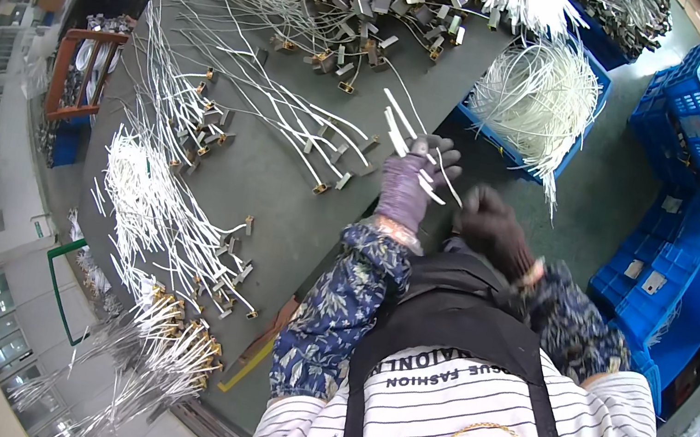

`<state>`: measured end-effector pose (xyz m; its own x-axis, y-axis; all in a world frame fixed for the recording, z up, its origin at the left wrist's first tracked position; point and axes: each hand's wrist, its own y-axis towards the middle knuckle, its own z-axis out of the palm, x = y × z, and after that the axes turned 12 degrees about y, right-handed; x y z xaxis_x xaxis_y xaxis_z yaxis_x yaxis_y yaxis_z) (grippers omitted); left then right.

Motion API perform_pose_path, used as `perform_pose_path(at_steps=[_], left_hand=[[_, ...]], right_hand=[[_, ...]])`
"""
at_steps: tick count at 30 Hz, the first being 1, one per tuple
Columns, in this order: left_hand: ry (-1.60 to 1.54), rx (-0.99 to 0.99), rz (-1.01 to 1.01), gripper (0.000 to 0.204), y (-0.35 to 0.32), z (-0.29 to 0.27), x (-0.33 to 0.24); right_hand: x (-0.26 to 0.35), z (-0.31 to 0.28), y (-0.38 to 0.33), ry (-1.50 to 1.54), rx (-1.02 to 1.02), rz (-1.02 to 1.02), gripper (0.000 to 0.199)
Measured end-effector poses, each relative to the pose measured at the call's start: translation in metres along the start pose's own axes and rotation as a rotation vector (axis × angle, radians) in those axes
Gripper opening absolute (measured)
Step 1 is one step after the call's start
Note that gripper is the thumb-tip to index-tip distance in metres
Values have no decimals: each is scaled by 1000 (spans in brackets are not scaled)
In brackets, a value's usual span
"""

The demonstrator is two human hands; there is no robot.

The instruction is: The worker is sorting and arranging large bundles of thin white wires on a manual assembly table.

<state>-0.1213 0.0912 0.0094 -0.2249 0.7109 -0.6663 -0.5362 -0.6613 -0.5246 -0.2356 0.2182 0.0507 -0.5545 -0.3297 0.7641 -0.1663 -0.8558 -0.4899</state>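
Left hand [411, 190], in a pale purple glove, is closed around a small bunch of thin white sleeved wires [409, 135], which stick out up and to the left above the fingers, just over the near edge of the grey worktop [279, 197]. Right hand [493, 230], in a dark glove, is just beside it, lower and to the right; its fingers look curled, but I cannot tell if it holds anything. It seems the step in hand is gathering and sorting wires into a bunch. A next move would need the right hand to take or align the loose ends without dropping them. On the worktop lie more white wires with small metal end pieces [318, 133]. A blue plastic crate of white wires [534, 101] stands to the right.
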Motion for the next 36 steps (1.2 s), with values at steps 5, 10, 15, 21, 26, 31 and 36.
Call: perform_pose_path(at_steps=[5, 10, 15, 21, 26, 31, 36], left_hand=[[-160, -34, -65, 23, 15, 16, 21], [79, -166, 135, 24, 26, 14, 12], [57, -97, 351, 25, 29, -27, -49], [107, -346, 438, 27, 6, -23, -107], [162, -287, 422, 29, -3, -26, -99], [960, 128, 91, 23, -44, 16, -12], [350, -215, 170, 23, -47, -14, -45]], right_hand=[[-50, -93, -101, 243, -152, 263, 17], [-172, -291, -209, -1321, 339, -10, 14], [-126, -241, -211, -625, -273, 554, 21], [-85, -208, -167, -424, -322, 753, 20], [-90, -216, -159, -421, -294, 712, 20], [-90, -184, -129, -393, -215, 657, 20], [-79, -153, -89, -600, -212, 446, 24]])
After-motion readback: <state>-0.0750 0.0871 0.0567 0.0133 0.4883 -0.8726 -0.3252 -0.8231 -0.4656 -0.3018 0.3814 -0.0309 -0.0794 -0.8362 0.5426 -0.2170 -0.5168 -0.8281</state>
